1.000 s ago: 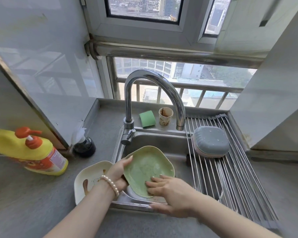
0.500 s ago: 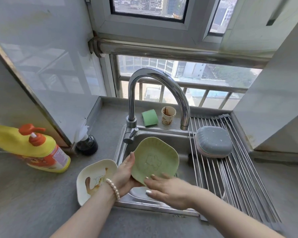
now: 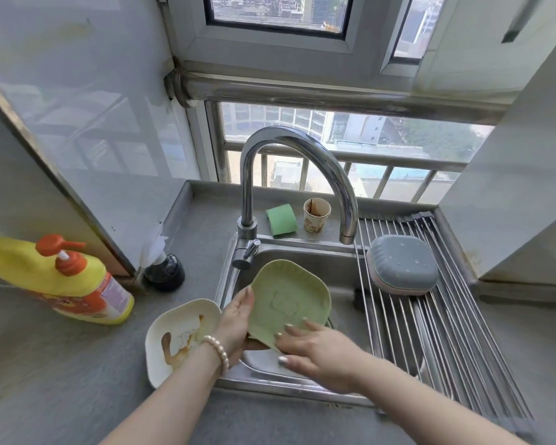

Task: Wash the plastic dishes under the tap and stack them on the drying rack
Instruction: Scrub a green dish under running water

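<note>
Hands hold a green plate [image 3: 289,303] over the sink [image 3: 302,379]: left hand [image 3: 236,319] grips its edge, right hand [image 3: 315,348] lies flat on it. Words on the yellow soap bottle [image 3: 61,284] at the worktop's left edge are too blurry to read.

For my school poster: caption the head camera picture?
Two hands hold a green plate over the sink.

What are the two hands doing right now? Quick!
Left hand: holds the green plastic plate by its left edge, tilted over the sink.
Right hand: open, straight fingers rubbing the plate's near edge.
</note>
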### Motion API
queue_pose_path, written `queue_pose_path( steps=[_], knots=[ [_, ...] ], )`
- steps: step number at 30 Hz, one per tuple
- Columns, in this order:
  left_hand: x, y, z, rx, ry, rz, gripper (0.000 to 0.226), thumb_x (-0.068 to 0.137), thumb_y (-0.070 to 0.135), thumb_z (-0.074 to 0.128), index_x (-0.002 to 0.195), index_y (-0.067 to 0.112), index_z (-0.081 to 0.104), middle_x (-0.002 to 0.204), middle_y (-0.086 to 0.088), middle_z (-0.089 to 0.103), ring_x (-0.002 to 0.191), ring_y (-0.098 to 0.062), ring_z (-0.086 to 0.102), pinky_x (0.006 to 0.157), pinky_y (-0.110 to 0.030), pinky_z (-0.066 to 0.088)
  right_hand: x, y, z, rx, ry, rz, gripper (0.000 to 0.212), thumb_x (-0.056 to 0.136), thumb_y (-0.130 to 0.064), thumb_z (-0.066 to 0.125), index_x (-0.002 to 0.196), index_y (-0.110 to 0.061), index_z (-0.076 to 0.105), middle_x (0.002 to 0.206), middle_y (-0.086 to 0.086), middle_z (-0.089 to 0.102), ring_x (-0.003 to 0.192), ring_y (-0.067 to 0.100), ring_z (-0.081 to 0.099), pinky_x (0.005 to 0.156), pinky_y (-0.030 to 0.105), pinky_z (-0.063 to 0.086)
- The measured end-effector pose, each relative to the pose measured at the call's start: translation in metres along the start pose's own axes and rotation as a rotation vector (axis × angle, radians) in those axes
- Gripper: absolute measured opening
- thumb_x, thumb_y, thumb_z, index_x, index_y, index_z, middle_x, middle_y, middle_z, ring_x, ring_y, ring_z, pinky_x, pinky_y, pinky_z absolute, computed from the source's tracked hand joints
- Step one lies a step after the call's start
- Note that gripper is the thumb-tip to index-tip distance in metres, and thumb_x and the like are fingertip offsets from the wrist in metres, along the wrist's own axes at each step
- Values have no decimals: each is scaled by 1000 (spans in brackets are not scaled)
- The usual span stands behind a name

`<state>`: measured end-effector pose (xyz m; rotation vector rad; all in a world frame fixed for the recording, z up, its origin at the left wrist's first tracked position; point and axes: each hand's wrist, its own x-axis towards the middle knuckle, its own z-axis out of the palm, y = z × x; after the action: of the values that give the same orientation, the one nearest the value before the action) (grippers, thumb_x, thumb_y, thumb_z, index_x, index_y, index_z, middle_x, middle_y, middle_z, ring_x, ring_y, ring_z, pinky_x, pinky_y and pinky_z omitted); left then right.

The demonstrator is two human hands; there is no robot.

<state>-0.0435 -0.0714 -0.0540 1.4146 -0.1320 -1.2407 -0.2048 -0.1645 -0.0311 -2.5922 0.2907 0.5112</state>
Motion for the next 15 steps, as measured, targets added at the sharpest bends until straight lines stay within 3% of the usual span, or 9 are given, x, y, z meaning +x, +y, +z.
queue_pose_path(
  steps=[3,5,7,9,12,15],
  knots=[
    [-1,1,1,139,55,-18,27,101,37,37,118,26,54,105,-11,66,82,-33,69,56,-45,57,8,24,-11,-273,21,120,58,100,-51,22,110,-16,66,123,2,60,121,22,48,116,37,17],
    [-1,-1,6,197,62,-49,23,103,24,36,119,29,52,102,-8,64,78,-29,68,50,-38,56,22,31,-18,-168,223,235,39,99,-38,41,94,-12,70,99,4,68,97,25,59,99,32,38],
    [1,-2,7,243,56,-66,36,100,6,34,122,29,51,103,-8,61,79,-29,66,47,-36,54,42,31,-29,202,500,341,21,91,-30,59,86,-14,73,85,0,71,83,18,64,80,28,48],
    [5,-2,5,276,50,-86,53,92,-10,29,123,28,50,105,-7,58,85,-30,63,49,-40,56,67,27,-46,670,658,402,8,84,-21,69,78,-18,72,75,-6,68,73,9,62,72,24,49],
    [9,-2,5,226,20,-143,58,87,-18,27,117,26,51,105,-8,55,87,-31,60,58,-51,57,102,26,-69,1239,672,437,10,86,-13,68,77,-15,67,66,0,61,57,8,52,57,20,41],
    [10,0,8,221,-27,-191,56,88,-17,28,114,27,51,106,-10,56,87,-32,61,62,-51,57,129,29,-79,1504,601,478,16,93,-13,58,79,-11,65,59,0,48,43,7,33,43,18,23]
  ],
)
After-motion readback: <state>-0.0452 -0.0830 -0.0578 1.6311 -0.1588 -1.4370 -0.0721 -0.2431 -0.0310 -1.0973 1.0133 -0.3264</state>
